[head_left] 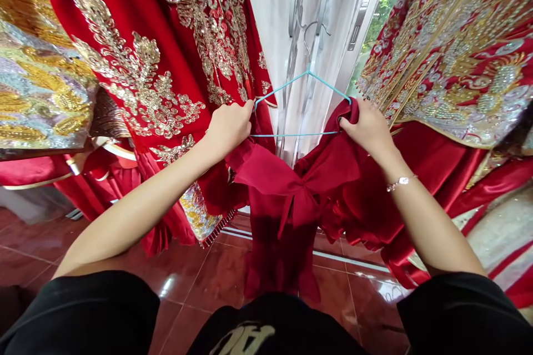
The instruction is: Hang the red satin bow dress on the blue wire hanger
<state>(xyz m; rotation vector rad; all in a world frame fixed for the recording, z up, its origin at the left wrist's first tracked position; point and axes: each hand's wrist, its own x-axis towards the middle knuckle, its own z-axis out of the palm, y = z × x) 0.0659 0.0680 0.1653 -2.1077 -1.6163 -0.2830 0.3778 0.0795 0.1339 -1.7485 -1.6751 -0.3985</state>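
Observation:
A dark red dress [283, 177] with a bow at its chest hangs in front of me on a thin light-blue hanger [287, 84]. The hanger's silver hook points up toward the door. My left hand [231, 123] is closed at the left end of the hanger, on the dress's shoulder; its fingertips are partly hidden. My right hand [367, 125] pinches the right shoulder of the dress against the hanger's right end, thumb in front. The hanger's lower bar runs between both hands. The skirt drops toward the floor.
A red jacket with gold embroidery [179, 66] hangs at the left, beside a gold and pastel sequinned garment [37, 77]. An embroidered red and silver garment [466, 66] hangs at the right. Behind are a metal-framed door [353, 28] and white curtain [266, 5]. Red tiles [216, 272] cover the floor.

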